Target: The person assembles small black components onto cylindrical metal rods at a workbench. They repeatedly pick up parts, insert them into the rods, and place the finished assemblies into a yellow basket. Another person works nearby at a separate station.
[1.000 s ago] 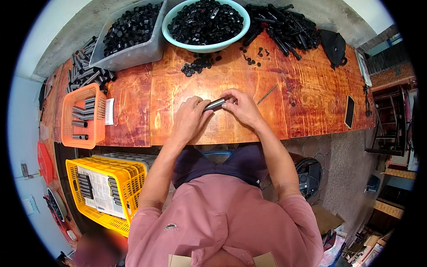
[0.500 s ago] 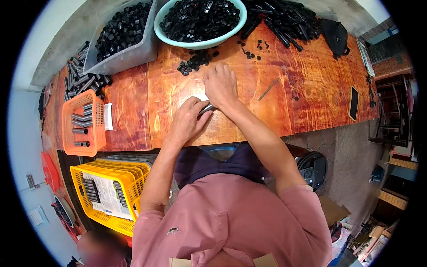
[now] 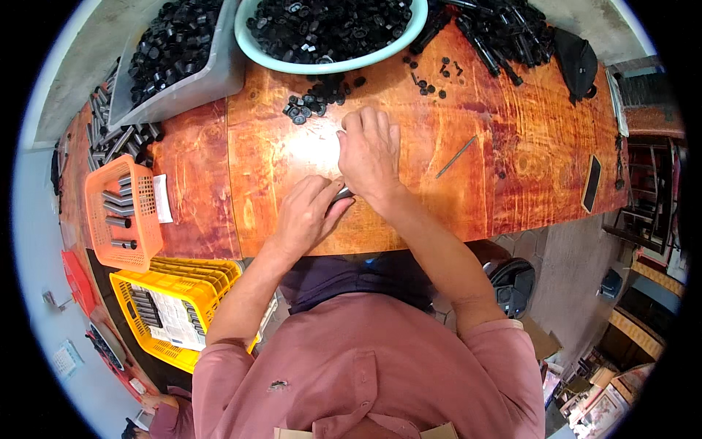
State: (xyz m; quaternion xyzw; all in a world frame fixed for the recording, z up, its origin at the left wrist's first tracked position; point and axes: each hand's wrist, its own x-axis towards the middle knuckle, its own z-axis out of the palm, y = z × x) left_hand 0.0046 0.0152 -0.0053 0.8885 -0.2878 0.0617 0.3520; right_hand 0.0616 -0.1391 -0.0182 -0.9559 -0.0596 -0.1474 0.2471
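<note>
My left hand (image 3: 306, 212) is closed round a short dark metal tube (image 3: 343, 194) just above the table's near edge. Only a small part of the tube shows between thumb and fingers. My right hand (image 3: 369, 150) rests beyond it, over the tube's far side, with fingers curled inward; whatever they grip is hidden under the palm. Just past the fingertips lies a loose pile of small round black caps (image 3: 314, 104). Similar dark tubes (image 3: 118, 221) lie in an orange plastic basket (image 3: 124, 257) at the left.
A pale green basin (image 3: 333, 69) of black parts and a grey bin (image 3: 175, 96) stand at the back. Black rods (image 3: 504, 36) are heaped far right. A thin metal rod (image 3: 456, 156) lies right of my hands. Below left sits a yellow crate (image 3: 179, 357), near another person (image 3: 175, 417).
The whole view has shifted slightly. My left hand still holds the tube, now more covered by my hands. The other person's arm has come into view at the lower left.
</note>
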